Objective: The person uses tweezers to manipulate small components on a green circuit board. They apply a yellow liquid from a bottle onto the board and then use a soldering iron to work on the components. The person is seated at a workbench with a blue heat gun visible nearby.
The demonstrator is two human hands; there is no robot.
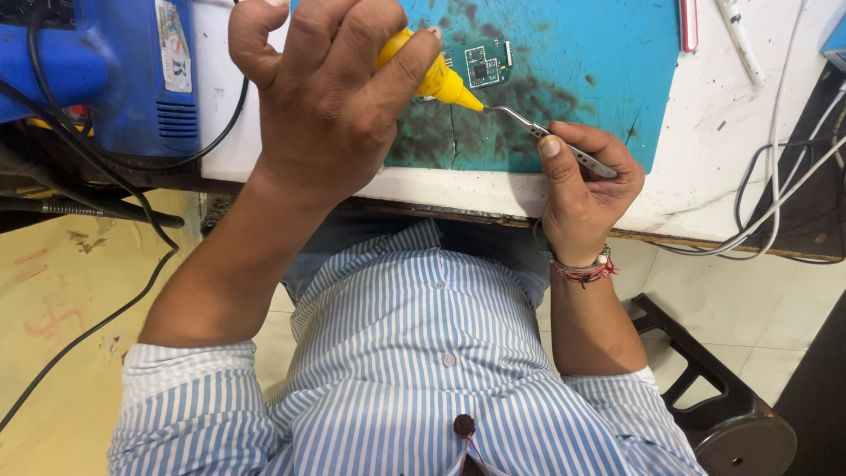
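My left hand [322,97] grips a small yellow squeeze bottle [432,75], its pointed nozzle aimed right. The nozzle tip touches the curved tip of a pair of metal tweezers [555,145], which my right hand [586,189] pinches between thumb and fingers. Both hands hover over a stained blue work mat [564,70] on a white bench. A small green circuit board [483,63] lies on the mat just behind the nozzle, partly hidden by the bottle and my left hand.
A blue machine [132,70] with black cables stands at the bench's left. White and grey cables [775,185] hang off the right edge. A red-and-white tool [688,25] and a white pen-like tool [738,40] lie at the back right. A dark stool [723,405] stands below right.
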